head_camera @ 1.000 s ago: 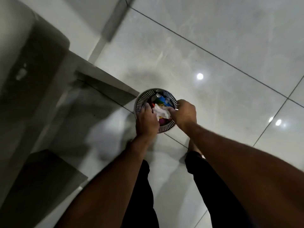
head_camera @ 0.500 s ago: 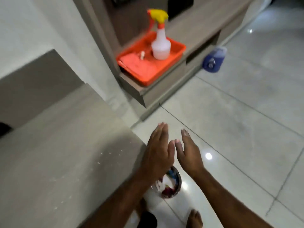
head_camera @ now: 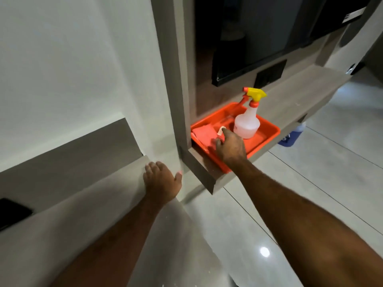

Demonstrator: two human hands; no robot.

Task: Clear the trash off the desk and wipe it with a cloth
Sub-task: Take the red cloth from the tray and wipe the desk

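Note:
An orange tray [head_camera: 267, 133] sits on the wooden shelf at centre right. In it lie a folded red cloth [head_camera: 204, 132], a small white item by my fingers, and an upright clear spray bottle [head_camera: 247, 123] with a yellow and red trigger. My right hand [head_camera: 230, 147] reaches into the tray, fingertips closing on the near edge of the cloth. My left hand [head_camera: 161, 182] rests flat, fingers spread, on the far corner of the grey desk [head_camera: 62, 230]. A few white crumbs lie near the desk's front edge.
The wooden shelf [head_camera: 296, 104] runs to the right under a dark screen [head_camera: 248, 38]. A blue bottle [head_camera: 292, 136] stands on the glossy tiled floor below the shelf. A dark object [head_camera: 12, 212] lies at the desk's left edge. A white wall fills the upper left.
A second ago both hands held trash over the bin on the floor. The view has lifted; my right hand reached into the tray onto the cloth and my left settled on the desk corner.

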